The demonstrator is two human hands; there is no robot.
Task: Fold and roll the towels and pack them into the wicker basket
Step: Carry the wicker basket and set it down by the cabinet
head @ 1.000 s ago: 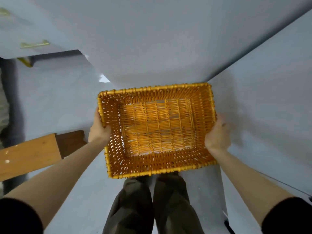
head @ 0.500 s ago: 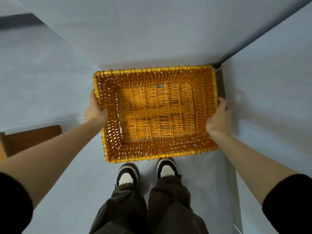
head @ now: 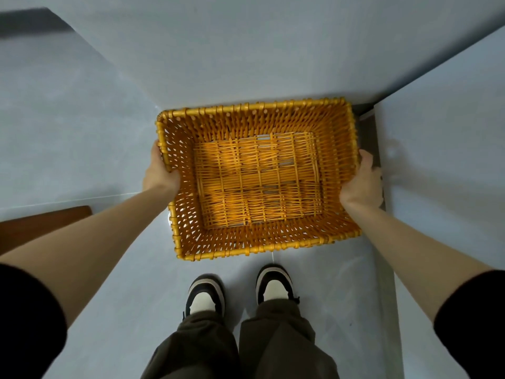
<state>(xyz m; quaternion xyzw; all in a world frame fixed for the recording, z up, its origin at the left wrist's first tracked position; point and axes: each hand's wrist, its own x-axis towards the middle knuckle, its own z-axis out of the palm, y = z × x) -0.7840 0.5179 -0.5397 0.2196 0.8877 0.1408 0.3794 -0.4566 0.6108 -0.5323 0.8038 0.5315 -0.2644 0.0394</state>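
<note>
At the bottom centre of the frame we see our own dark trousers and, just above them, two black-and-white shoes on a pale grey floor. From the lower corners our two bare forearms, in black sleeves, reach up toward the middle.

Our left hand grips the left short side of the wicker basket, with the thumb hooked over the rim. Our right hand clasps the right short side, its fingers mostly hidden behind the wall. The basket sits at the centre of the frame, just above the shoes and close to a corner where the pale walls meet. Whether its base rests on the floor or is held just off it, we cannot tell.

Its mouth faces straight up at us. The long axis runs left to right, with the right end slightly higher in the frame.

We judge the task barely begun. The basket holds nothing, its woven bottom is fully bare, and no towel is in view. All the folding, rolling and packing is left to do.

At the left edge a brown wooden board juts in.
</note>
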